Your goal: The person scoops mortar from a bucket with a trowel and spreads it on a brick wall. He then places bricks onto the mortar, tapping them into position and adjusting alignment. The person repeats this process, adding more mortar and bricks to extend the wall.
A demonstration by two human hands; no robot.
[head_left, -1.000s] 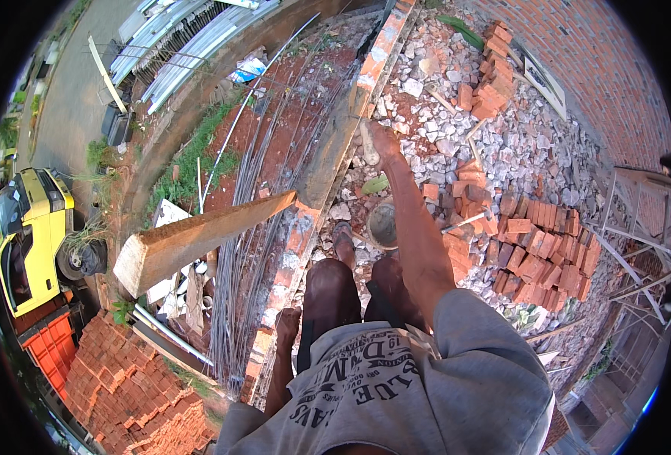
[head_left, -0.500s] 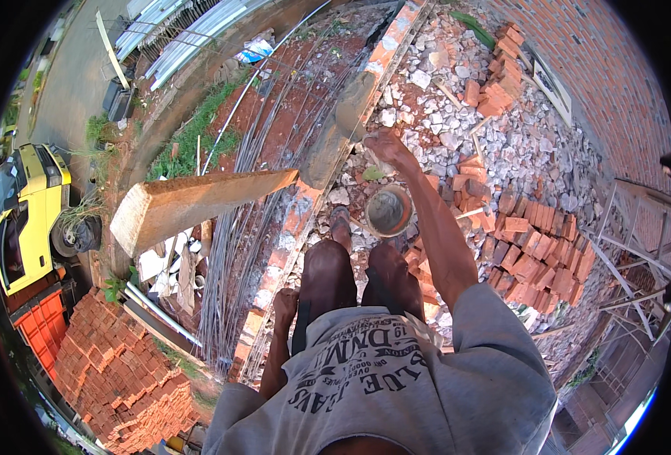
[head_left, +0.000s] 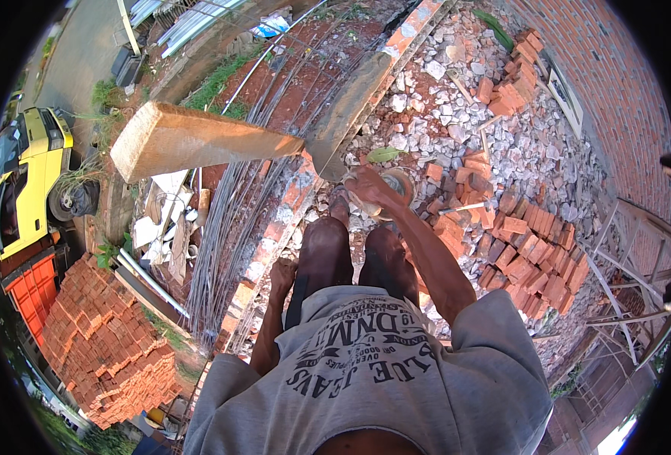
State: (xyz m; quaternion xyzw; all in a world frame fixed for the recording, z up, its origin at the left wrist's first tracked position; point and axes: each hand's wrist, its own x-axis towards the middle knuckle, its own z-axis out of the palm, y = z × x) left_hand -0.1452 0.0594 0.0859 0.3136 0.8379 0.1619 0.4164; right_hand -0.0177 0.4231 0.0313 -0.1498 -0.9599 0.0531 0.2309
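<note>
My right hand (head_left: 367, 186) is closed round the handle of a trowel. The trowel's grey blade (head_left: 326, 161) rests on the top of a low brick wall (head_left: 296, 189), at the near end of a strip of wet grey mortar (head_left: 358, 95). Just behind my right hand stands a round bucket (head_left: 402, 182), partly hidden by the hand and forearm. My left hand (head_left: 282, 274) is closed in a fist beside my left knee, close to the wall; nothing sticks out of it.
A thick wooden beam (head_left: 199, 140) juts left from the wall. Thin steel rods (head_left: 225, 227) lie beyond it. Rubble (head_left: 442, 98) and loose brick piles (head_left: 536, 250) cover the right side. Stacked bricks (head_left: 108, 341) and a yellow truck (head_left: 32, 178) stand left.
My right hand has drawn the trowel back toward me along the wall top, and now covers part of the bucket. My left hand stays by the knee. The whole view has shifted slightly.
</note>
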